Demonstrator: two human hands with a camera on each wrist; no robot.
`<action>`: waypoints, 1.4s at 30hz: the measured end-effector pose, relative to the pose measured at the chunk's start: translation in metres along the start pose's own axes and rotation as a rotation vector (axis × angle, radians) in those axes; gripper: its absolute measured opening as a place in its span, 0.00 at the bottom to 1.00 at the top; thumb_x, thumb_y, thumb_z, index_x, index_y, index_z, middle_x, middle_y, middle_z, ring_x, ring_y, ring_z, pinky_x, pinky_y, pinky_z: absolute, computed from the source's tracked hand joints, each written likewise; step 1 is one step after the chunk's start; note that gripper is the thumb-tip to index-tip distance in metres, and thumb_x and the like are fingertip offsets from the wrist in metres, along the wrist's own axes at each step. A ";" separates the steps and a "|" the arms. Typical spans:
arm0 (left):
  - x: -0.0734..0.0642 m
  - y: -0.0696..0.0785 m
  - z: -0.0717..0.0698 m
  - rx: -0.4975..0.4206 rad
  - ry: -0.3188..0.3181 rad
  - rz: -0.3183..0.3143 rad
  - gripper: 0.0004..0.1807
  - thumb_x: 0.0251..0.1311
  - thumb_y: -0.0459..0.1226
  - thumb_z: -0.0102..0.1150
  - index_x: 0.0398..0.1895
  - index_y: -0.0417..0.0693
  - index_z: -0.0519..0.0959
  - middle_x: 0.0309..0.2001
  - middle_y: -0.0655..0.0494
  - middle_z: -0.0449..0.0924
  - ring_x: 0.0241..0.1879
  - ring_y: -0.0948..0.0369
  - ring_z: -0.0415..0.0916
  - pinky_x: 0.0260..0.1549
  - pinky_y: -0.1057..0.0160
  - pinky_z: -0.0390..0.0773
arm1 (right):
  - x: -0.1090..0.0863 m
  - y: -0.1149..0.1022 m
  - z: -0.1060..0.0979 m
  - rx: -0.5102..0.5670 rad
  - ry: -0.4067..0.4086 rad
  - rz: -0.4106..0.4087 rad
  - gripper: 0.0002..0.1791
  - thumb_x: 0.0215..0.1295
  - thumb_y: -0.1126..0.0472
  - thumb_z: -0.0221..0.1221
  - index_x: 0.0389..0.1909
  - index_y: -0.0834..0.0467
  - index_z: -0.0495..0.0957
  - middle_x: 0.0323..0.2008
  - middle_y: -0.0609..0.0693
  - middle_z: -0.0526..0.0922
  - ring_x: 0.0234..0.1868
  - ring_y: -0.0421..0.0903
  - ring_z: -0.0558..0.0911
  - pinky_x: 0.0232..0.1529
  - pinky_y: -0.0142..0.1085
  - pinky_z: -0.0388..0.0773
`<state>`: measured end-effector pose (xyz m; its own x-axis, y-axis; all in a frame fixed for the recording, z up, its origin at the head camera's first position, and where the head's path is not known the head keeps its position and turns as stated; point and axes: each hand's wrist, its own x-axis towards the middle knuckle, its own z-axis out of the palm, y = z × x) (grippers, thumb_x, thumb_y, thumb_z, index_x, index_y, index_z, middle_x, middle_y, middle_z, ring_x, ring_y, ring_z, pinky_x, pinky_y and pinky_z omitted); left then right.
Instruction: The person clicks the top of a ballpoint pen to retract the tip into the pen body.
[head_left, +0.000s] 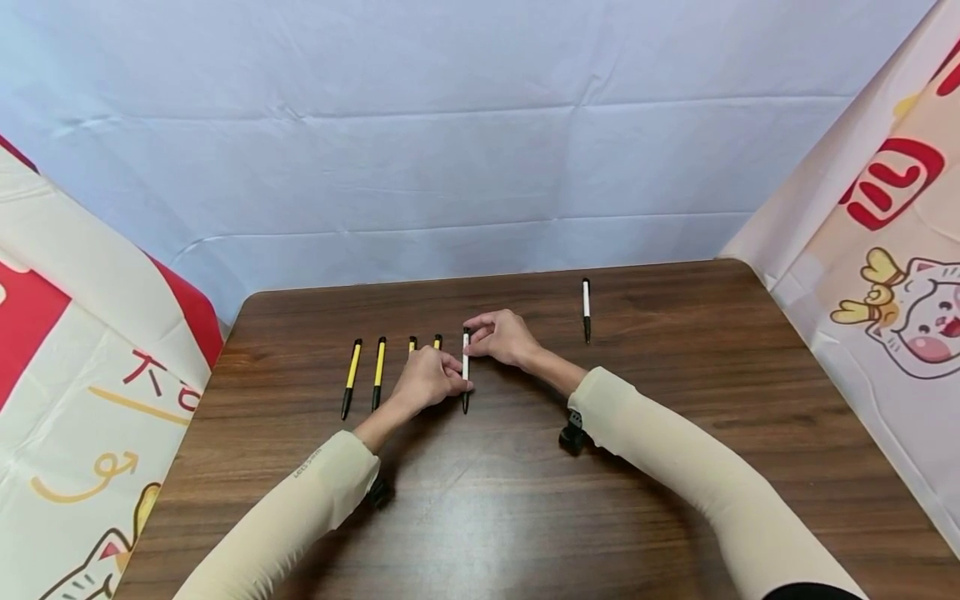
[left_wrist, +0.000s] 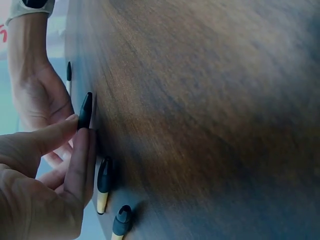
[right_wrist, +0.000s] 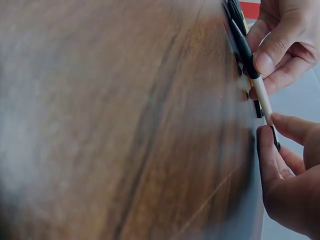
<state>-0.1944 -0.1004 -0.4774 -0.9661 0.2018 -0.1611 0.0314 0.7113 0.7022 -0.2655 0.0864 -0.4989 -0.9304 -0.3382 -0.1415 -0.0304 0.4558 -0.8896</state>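
Note:
Both hands hold one white pen (head_left: 466, 367) with black ends, its tip toward the person. My left hand (head_left: 429, 379) pinches the black grip near the tip between thumb and fingers, as the left wrist view shows up close. At the far end, my right hand (head_left: 504, 338) pinches the pen near its black top; the right wrist view shows thumb and finger on either side of it. Left of this pen are yellow pens with black ends: one yellow pen (head_left: 352, 379) farthest left, another yellow pen (head_left: 379, 373) beside it, and two more partly hidden behind my left hand.
A second white pen (head_left: 587, 310) lies apart at the back right of the brown wooden table (head_left: 675, 350). A pale cloth (head_left: 480, 150) hangs behind the table's back edge, and printed cloths hang at both sides.

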 end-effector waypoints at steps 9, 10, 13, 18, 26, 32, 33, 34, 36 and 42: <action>0.001 -0.004 0.002 0.032 0.044 0.058 0.11 0.53 0.37 0.83 0.37 0.43 0.92 0.24 0.59 0.90 0.28 0.67 0.86 0.33 0.66 0.84 | 0.002 0.001 0.002 -0.089 0.009 -0.040 0.26 0.60 0.61 0.78 0.60 0.57 0.86 0.33 0.47 0.91 0.34 0.41 0.88 0.42 0.32 0.81; 0.001 -0.004 0.003 0.034 0.044 0.061 0.11 0.53 0.37 0.83 0.36 0.43 0.92 0.24 0.59 0.89 0.27 0.67 0.85 0.32 0.67 0.83 | 0.002 0.001 0.002 -0.104 0.010 -0.045 0.25 0.60 0.61 0.78 0.59 0.58 0.86 0.32 0.47 0.91 0.34 0.41 0.88 0.42 0.32 0.81; 0.001 -0.005 0.003 0.043 0.049 0.065 0.11 0.53 0.37 0.83 0.37 0.43 0.92 0.24 0.59 0.89 0.27 0.68 0.84 0.33 0.67 0.83 | 0.003 0.001 0.001 -0.143 0.013 -0.053 0.24 0.60 0.61 0.78 0.58 0.58 0.87 0.32 0.46 0.91 0.32 0.41 0.86 0.41 0.32 0.80; 0.001 -0.005 0.003 0.056 0.054 0.064 0.12 0.53 0.38 0.83 0.38 0.43 0.92 0.25 0.60 0.90 0.28 0.68 0.85 0.36 0.65 0.85 | 0.003 -0.001 0.001 -0.179 0.001 -0.065 0.23 0.59 0.61 0.78 0.56 0.59 0.88 0.31 0.46 0.90 0.31 0.40 0.84 0.38 0.31 0.78; 0.000 -0.004 0.000 0.061 0.074 0.071 0.11 0.54 0.40 0.83 0.35 0.44 0.92 0.27 0.60 0.90 0.36 0.61 0.88 0.44 0.58 0.88 | 0.001 0.000 -0.005 -0.111 -0.028 -0.037 0.23 0.61 0.62 0.77 0.57 0.59 0.87 0.33 0.47 0.91 0.33 0.41 0.86 0.40 0.31 0.80; 0.001 -0.003 -0.004 0.057 0.087 0.087 0.10 0.54 0.39 0.83 0.34 0.44 0.92 0.27 0.60 0.90 0.37 0.61 0.88 0.44 0.58 0.88 | -0.001 0.001 -0.013 -0.042 -0.028 -0.016 0.21 0.60 0.62 0.77 0.55 0.60 0.88 0.33 0.48 0.91 0.34 0.41 0.86 0.40 0.30 0.80; 0.002 -0.002 -0.004 0.057 0.087 0.090 0.09 0.54 0.39 0.83 0.33 0.45 0.92 0.27 0.60 0.90 0.36 0.62 0.88 0.44 0.59 0.88 | -0.002 0.001 -0.015 -0.032 -0.028 -0.016 0.22 0.61 0.62 0.77 0.55 0.60 0.87 0.33 0.48 0.91 0.34 0.41 0.87 0.40 0.30 0.81; 0.002 -0.002 -0.004 0.055 0.087 0.093 0.08 0.55 0.39 0.82 0.32 0.45 0.92 0.26 0.61 0.90 0.34 0.63 0.87 0.43 0.59 0.87 | -0.003 0.002 -0.017 -0.010 -0.032 -0.012 0.22 0.61 0.63 0.77 0.56 0.62 0.87 0.33 0.49 0.91 0.34 0.42 0.87 0.41 0.31 0.82; 0.003 0.000 -0.004 0.047 0.081 0.095 0.08 0.56 0.39 0.82 0.31 0.46 0.91 0.26 0.61 0.89 0.32 0.64 0.86 0.41 0.61 0.87 | -0.005 0.002 -0.021 0.032 -0.042 -0.004 0.23 0.62 0.64 0.76 0.57 0.64 0.86 0.35 0.51 0.91 0.35 0.45 0.89 0.41 0.33 0.86; 0.009 0.007 -0.006 -0.014 0.078 0.118 0.10 0.59 0.37 0.79 0.40 0.41 0.92 0.30 0.58 0.91 0.32 0.63 0.88 0.39 0.60 0.88 | -0.009 0.004 -0.040 0.126 -0.058 0.001 0.24 0.65 0.68 0.73 0.61 0.68 0.82 0.39 0.56 0.89 0.41 0.54 0.90 0.44 0.40 0.91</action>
<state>-0.2040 -0.0973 -0.4696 -0.9728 0.2304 -0.0228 0.1431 0.6758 0.7230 -0.2720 0.1239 -0.4844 -0.9077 -0.3861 -0.1641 0.0202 0.3506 -0.9363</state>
